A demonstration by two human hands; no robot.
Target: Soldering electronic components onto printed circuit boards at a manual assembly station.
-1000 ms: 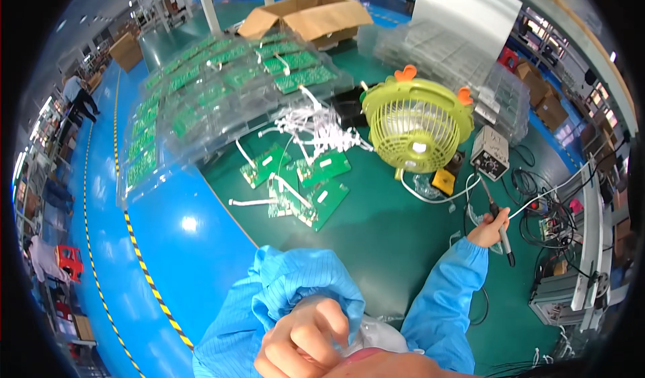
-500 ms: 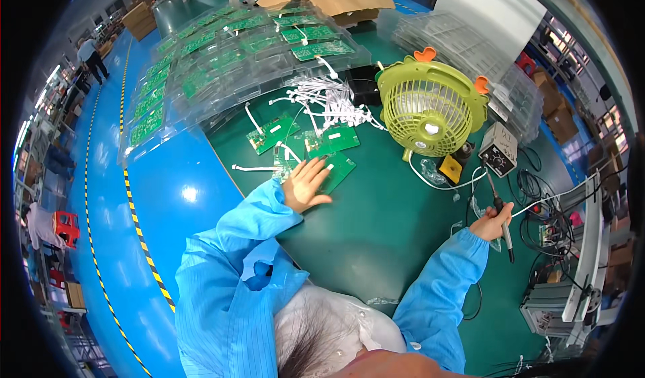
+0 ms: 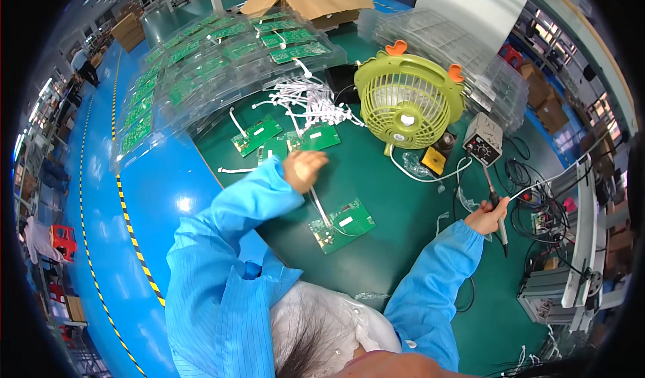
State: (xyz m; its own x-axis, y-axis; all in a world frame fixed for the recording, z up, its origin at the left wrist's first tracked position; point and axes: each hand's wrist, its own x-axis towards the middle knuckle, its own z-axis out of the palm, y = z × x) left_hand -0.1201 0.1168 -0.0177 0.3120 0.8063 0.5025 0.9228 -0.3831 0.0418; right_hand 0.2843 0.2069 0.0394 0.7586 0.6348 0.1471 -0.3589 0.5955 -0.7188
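My right hand [image 3: 488,217] is closed round a soldering iron [image 3: 502,233], its metal tip directed away from me. At the left, my left hand [image 3: 306,171] is over several green circuit boards; its fingers are bunched and blurred, so their grip is unclear. In front of me lies one circuit board [image 3: 349,225] with a white cable [image 3: 318,205] running up toward the left hand. Beyond that hand are another circuit board [image 3: 258,135] with a white lead and one more circuit board [image 3: 322,136]. Part of the group is hidden under the hand.
A pile of white cables [image 3: 312,102] lies behind the boards, by clear trays [image 3: 222,79] holding more boards. A green fan [image 3: 408,102] stands at centre back, near a soldering station [image 3: 483,140] and yellow sponge [image 3: 434,159]. Black cords [image 3: 527,176] tangle at right.
One circuit board with its white cable has come nearer to me, away from the group. My left hand has gone from lying spread to bunched. The right hand keeps hold of the soldering iron.
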